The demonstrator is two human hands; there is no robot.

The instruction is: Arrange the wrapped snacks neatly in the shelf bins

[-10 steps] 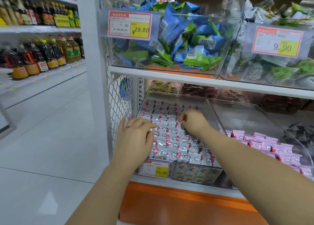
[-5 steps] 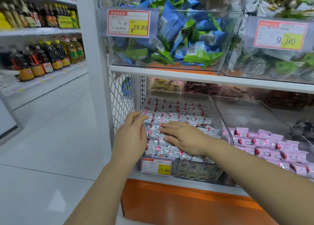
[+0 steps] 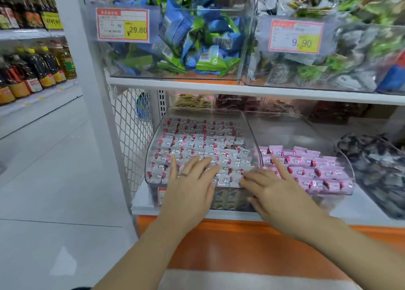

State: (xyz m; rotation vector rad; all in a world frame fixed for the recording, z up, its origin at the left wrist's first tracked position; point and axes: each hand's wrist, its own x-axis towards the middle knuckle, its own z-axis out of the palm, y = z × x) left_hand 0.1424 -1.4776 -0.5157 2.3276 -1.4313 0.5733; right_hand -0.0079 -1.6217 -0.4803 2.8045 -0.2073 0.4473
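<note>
Right hand (image 3: 278,193) now nearer, toward pink snacks (image 3: 311,169)

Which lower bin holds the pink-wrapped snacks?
The middle bin, right of the white-snack bin under the left hand; the right hand's finger reaches into it.

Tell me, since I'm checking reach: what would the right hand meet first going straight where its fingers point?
Probably the clear bin divider wall; the right hand points up-left toward it.

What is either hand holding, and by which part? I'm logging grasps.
Nothing is held. The left hand lies flat, fingers spread, on the white wrapped snacks at the bin's front; the right hand rests open beside it, fingers reaching the pink snacks.
</note>
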